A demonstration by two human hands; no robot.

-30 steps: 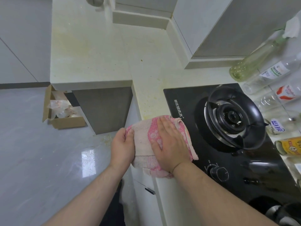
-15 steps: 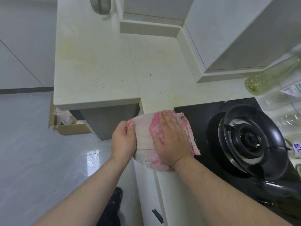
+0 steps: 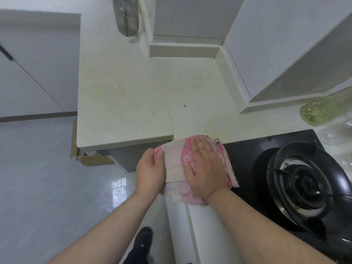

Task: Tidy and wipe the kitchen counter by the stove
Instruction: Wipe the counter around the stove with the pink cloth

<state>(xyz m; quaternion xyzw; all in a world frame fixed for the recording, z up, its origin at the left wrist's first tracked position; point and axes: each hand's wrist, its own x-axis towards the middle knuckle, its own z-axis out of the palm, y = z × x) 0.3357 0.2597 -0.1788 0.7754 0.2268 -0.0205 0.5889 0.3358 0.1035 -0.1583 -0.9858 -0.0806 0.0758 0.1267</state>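
A pink and white cloth (image 3: 176, 164) lies folded over the front edge of the cream counter (image 3: 144, 96), just left of the black stove top (image 3: 247, 153). My right hand (image 3: 206, 168) presses flat on the cloth with fingers spread. At the cloth's left edge, my left hand (image 3: 150, 168) pinches the fabric between thumb and fingers. The counter shows yellowish stains and a few brown crumbs (image 3: 184, 105).
A gas burner (image 3: 304, 180) sits at the right on the stove. A greenish bottle (image 3: 323, 109) and clear bottles stand at the far right. A metal utensil holder (image 3: 126, 16) hangs at the back. On the floor at the left sits a cardboard box (image 3: 89, 159).
The view has tilted up and left, so the stove slid right and more counter shows. Both hands stay on the cloth at the counter edge in the same grip.
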